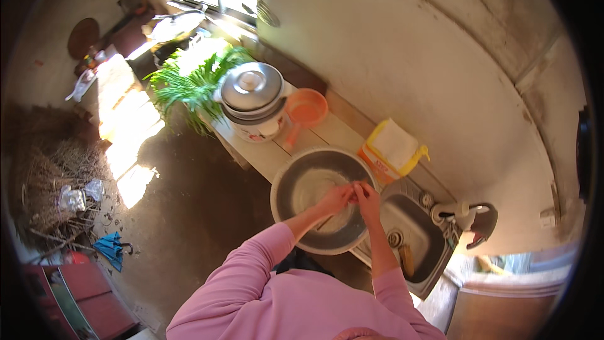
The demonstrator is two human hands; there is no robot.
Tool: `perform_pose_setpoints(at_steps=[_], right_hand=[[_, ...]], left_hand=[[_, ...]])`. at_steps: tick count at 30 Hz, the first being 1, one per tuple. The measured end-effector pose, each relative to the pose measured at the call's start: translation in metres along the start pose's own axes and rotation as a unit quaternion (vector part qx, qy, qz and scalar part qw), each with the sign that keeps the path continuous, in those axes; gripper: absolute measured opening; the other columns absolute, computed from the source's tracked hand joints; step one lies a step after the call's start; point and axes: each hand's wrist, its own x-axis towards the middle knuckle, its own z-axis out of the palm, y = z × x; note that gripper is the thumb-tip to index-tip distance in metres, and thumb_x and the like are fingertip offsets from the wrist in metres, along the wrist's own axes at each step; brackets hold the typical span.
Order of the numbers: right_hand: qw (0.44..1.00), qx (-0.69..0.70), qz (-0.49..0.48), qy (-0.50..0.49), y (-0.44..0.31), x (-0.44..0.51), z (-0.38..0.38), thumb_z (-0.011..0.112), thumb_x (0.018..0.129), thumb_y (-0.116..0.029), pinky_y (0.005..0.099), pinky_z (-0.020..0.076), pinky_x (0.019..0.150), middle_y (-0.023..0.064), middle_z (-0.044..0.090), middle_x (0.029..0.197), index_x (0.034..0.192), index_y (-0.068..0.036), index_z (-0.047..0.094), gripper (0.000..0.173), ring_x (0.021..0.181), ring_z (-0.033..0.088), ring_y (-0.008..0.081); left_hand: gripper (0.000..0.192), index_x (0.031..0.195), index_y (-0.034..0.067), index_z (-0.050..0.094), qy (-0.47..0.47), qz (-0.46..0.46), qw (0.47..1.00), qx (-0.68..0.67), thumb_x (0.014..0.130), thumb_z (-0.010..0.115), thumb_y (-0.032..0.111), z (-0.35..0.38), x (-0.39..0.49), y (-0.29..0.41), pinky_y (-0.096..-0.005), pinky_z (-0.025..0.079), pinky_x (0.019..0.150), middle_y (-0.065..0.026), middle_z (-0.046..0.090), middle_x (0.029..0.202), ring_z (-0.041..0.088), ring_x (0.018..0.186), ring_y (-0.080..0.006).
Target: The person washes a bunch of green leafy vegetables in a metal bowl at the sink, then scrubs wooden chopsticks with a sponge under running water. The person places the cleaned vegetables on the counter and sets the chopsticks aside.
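A wide metal basin (pixel 295 238) stands at the counter's edge in front of me. Over its right part, my left hand (pixel 336 198) and my right hand (pixel 367 199) meet, fingers bent and fingertips together. Whether something small is between them cannot be told. Pale, blurred contents, perhaps water, show in the basin, and a thin brown thing lies near my left wrist. Just beyond the basin are an orange plastic dipper (pixel 306 107) and a lidded pot (pixel 255 92). A yellow and orange packet (pixel 391 151) stands behind my right hand.
Right of the basin is a steel sink (pixel 420 241) with a brown elongated thing (pixel 406 260) in it, near a faucet (pixel 455 215). Leafy green vegetables (pixel 188 85) overhang the counter's far left end. A blue umbrella (pixel 111 249) and dry twigs (pixel 61 165) lie on the floor at left.
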Motion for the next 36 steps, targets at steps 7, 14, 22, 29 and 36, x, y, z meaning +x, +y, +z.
perform_pose_setpoints(at_steps=[7,14,22,29,36], right_hand=[[0.994,-0.027,-0.103,0.03,-0.088,-0.02,-0.038,0.062,0.093,-0.016,0.0249,0.0558,0.062,0.0075,0.065,0.079,0.096,0.004,0.067,0.021,0.066,0.064,0.0123],[0.977,-0.071,-0.162,0.118,-0.197,-0.064,-0.081,0.06,0.096,-0.021,0.0247,0.053,0.06,0.0043,0.064,0.075,0.093,0.001,0.066,0.023,0.063,0.063,0.0111],[0.959,-0.13,-0.161,0.192,-0.179,-0.079,-0.113,0.062,0.094,-0.024,0.02,0.051,0.055,0.0016,0.061,0.071,0.092,-0.002,0.065,0.022,0.06,0.06,0.0082],[0.794,-0.459,-0.258,0.304,-0.163,-0.127,-0.177,0.061,0.092,-0.021,0.0219,0.0471,0.047,0.0039,0.059,0.063,0.076,-0.002,0.061,0.024,0.052,0.057,0.01],[0.896,-0.388,-0.07,0.204,-0.146,-0.167,-0.071,0.059,0.09,-0.015,0.027,0.0427,0.039,0.0057,0.054,0.051,0.064,0.0,0.056,0.03,0.042,0.054,0.0128]], left_hand=[[0.024,0.108,0.006,0.061,-0.023,0.118,0.982,0.144,0.099,0.046,0.023,0.002,-0.038,0.022,-0.039,0.047,0.069,-0.0154,0.064,0.084,0.062,0.075,-0.0307],[0.015,0.103,0.007,0.06,0.071,0.251,0.936,0.236,0.093,0.056,0.017,-0.016,-0.065,-0.05,-0.0447,0.048,0.077,-0.0168,0.061,0.1,0.058,0.092,-0.0378],[0.025,0.114,0.008,0.063,0.1,0.171,0.951,0.236,0.093,0.059,0.019,-0.138,-0.189,-0.037,-0.0395,0.046,0.095,-0.014,0.055,0.128,0.055,0.115,-0.0307],[0.046,0.121,0.006,0.063,-0.013,-0.509,0.77,0.385,0.088,0.061,0.038,-0.353,-0.425,-0.117,-0.0525,0.047,0.094,-0.0183,0.063,0.122,0.06,0.112,-0.0331],[0.053,0.131,0.011,0.055,0.022,-0.651,0.71,0.269,0.089,0.064,0.043,-0.491,-0.629,-0.181,-0.0503,0.052,0.084,-0.0094,0.061,0.127,0.064,0.103,-0.0245]])
